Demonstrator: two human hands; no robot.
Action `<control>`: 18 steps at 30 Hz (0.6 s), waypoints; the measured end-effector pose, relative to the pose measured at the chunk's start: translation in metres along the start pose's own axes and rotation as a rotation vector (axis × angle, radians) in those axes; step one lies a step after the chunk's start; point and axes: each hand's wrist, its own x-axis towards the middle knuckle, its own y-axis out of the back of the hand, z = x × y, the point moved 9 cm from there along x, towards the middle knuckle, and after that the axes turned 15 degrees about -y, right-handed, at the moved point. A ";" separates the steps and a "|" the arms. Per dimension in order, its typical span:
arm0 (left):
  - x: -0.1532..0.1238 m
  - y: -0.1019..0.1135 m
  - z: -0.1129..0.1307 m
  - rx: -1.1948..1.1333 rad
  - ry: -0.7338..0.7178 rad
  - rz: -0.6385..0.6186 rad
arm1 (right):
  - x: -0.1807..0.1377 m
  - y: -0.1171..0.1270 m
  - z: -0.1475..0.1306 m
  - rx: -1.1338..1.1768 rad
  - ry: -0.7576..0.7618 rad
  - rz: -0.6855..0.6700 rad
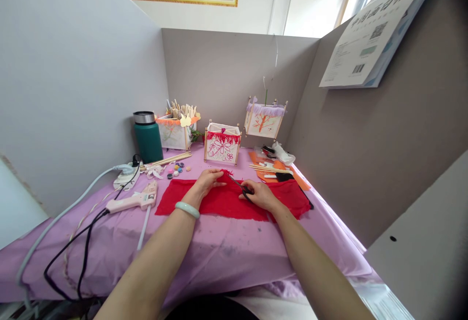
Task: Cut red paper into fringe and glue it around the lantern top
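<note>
A red cloth (219,202) lies spread on the purple table cover (219,252). My left hand (208,181), with a pale green bangle at the wrist, presses on the cloth's far edge and pinches it with closed fingers. My right hand (259,194) grips dark scissors (237,183) whose blades point toward the left hand at the cloth's far edge. A small paper lantern with red fringe (222,143) stands just behind the cloth.
A pink glue gun (133,202) with cords lies at the left, near a green flask (148,137), a box of wooden sticks (175,130) and coloured beads (178,168). A purple-fringed lantern (265,119) hangs at the back. Orange paper and sticks (270,169) lie at the right. Grey partitions enclose the table.
</note>
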 end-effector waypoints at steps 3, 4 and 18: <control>0.000 -0.001 0.000 0.012 0.003 -0.010 | -0.001 0.001 -0.002 -0.004 0.003 -0.001; -0.001 -0.001 0.000 0.015 0.006 -0.011 | -0.001 0.001 -0.002 -0.006 0.004 -0.003; 0.001 0.000 -0.001 0.006 0.000 -0.011 | -0.002 0.000 -0.003 -0.002 0.008 -0.015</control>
